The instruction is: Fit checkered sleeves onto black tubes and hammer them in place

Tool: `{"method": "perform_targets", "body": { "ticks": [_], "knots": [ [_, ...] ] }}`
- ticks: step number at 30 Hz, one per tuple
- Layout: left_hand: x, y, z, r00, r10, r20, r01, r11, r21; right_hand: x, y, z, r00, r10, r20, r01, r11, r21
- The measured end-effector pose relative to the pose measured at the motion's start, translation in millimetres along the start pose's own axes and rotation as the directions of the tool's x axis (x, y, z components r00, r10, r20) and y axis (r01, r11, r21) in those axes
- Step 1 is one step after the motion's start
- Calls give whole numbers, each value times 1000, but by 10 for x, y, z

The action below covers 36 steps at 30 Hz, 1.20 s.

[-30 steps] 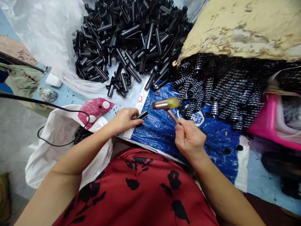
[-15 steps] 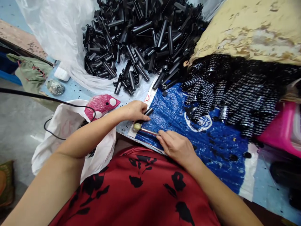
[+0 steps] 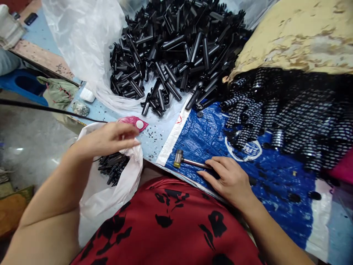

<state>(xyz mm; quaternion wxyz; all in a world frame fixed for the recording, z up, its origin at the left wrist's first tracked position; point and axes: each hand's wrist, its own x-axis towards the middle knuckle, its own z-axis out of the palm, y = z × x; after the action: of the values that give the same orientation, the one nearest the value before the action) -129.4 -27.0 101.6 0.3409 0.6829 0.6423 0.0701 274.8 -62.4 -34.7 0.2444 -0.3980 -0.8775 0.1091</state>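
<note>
My left hand (image 3: 117, 138) is over the white bag (image 3: 93, 202), its fingers stretched out and apart, holding nothing. Below it, a blurred dark tube (image 3: 117, 159) lies over several black, ridged pieces (image 3: 113, 171) inside the bag. On the blue sheet (image 3: 193, 136), my right hand (image 3: 230, 180) loosely grips the handle end of a small hammer (image 3: 193, 162). The hammer has a metal head with a yellowish face, resting close to the sheet's front edge. The handle's far end is hidden under my fingers.
A large heap of black tubes (image 3: 171, 48) lies on clear plastic (image 3: 82, 44) at the back. Tubes with silvery checks (image 3: 298, 110) are piled at right beside a yellow sack (image 3: 298, 33). A pink packet (image 3: 140, 124) and small black rings (image 3: 154, 136) lie left of the sheet.
My left hand has moved left from the sheet to above the bag and let go of the black tube. The hammer's head has turned and lowered; my right grip is looser.
</note>
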Motion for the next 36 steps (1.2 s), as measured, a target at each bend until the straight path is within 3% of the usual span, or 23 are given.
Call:
{"method": "perform_targets", "body": {
  "ticks": [2, 4, 6, 9, 11, 14, 17, 20, 22, 24, 25, 27, 29, 30, 33, 36],
  "knots": [
    [360, 67, 95, 990, -53, -131, 76, 981, 176, 83, -47, 6, 1000, -10, 8, 10, 1000, 12],
    [794, 66, 179, 944, -120, -308, 230, 907, 352, 137, -84, -36, 1000, -1, 4, 1, 1000, 18],
    [1162, 15, 230, 938, -227, -262, 329, 823, 464, 131, -57, -115, 999, 38, -34, -37, 999, 28],
    [1455, -95, 274, 948, -285, -144, 316, 775, 547, 41, 151, -277, 956, 213, -200, -213, 977, 20],
    [1482, -147, 287, 949, -271, -160, 313, 765, 563, -1, 357, -390, 871, 377, -314, -397, 918, 1],
    [1381, -144, 305, 914, -163, -372, 350, 781, 518, 102, 655, -505, 754, 581, -307, -626, 777, -64],
    [1260, -88, 353, 773, 12, -634, 274, 895, 352, 410, 844, -540, 683, 711, -167, -730, 657, -190],
    [1130, -34, 455, 623, 117, -774, 18, 986, 163, 692, 918, -558, 646, 763, -33, -722, 596, -352],
    [1014, 13, 563, 561, 36, -827, -79, 997, -10, 737, 946, -577, 640, 768, -1, -699, 582, -415],
    [888, 83, 688, 542, -218, -812, -153, 924, -350, 649, 975, -595, 657, 754, -16, -699, 601, -387],
    [830, 126, 746, 566, -354, -745, -212, 810, -546, 568, 985, -600, 672, 739, -37, -708, 627, -324],
    [740, 223, 833, 687, -501, -527, -315, 448, -837, 380, 972, -592, 698, 707, -115, -716, 695, -74],
    [691, 325, 878, 798, -494, -345, -316, 144, -938, 222, 887, -549, 676, 711, -192, -642, 697, 319],
    [682, 377, 890, 834, -473, -285, -289, 66, -955, 175, 815, -513, 654, 734, -182, -568, 635, 523],
    [695, 553, 947, 902, -395, -173, -179, 21, -984, 200, 530, -389, 635, 771, 47, -375, 254, 892],
    [708, 757, 1092, 964, -248, -100, -72, 119, -990, 393, 273, -313, 595, 779, 198, -306, -9, 952]
  ]
}}
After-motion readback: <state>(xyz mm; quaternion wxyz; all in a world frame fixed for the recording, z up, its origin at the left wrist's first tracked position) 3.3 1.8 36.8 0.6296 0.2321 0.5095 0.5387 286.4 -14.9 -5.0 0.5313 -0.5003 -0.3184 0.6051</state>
